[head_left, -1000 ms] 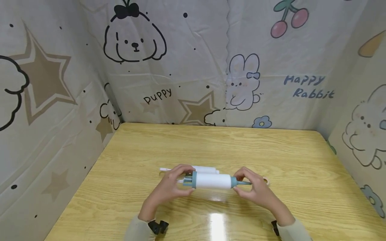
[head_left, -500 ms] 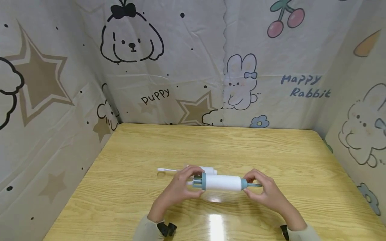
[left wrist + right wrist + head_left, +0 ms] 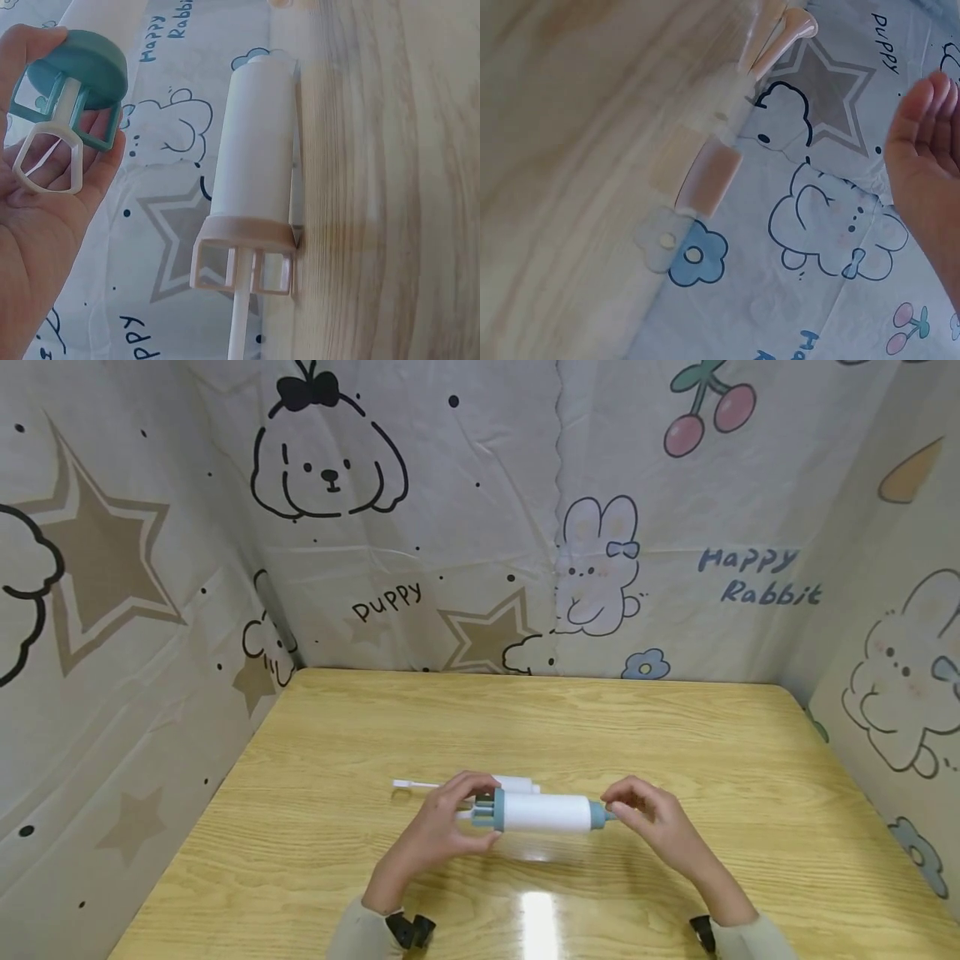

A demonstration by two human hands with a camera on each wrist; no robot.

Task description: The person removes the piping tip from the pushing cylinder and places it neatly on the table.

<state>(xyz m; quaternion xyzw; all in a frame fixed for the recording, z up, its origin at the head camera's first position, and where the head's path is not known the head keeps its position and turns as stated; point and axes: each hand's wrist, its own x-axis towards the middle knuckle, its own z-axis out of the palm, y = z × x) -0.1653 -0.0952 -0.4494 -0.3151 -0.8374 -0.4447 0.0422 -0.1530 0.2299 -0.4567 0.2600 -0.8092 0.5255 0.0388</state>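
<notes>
In the head view, my left hand (image 3: 442,822) grips the white plunger end of a large plastic syringe (image 3: 546,812), thumb and fingers around its teal flange. The white barrel lies level above the table. The left wrist view shows its teal flange (image 3: 82,67) and white plunger ring (image 3: 49,157). At the other end, my right hand (image 3: 660,827) has thumb and fingertips at the thin teal nozzle, whose tip is hidden by the hand. Behind the held syringe lies a second white syringe (image 3: 255,142) with a beige flange, its plunger drawn out.
On the wooden table (image 3: 360,727), the right wrist view shows a small pinkish piece (image 3: 712,176) and a peach-coloured stick with a rounded end (image 3: 787,41). Patterned cloth walls (image 3: 487,443) border the table's back and sides.
The held syringe first shifted right with both hands, then slightly back left. My right fingertips have slid from the nozzle's base outward along the thin tube. The left grip looks the same.
</notes>
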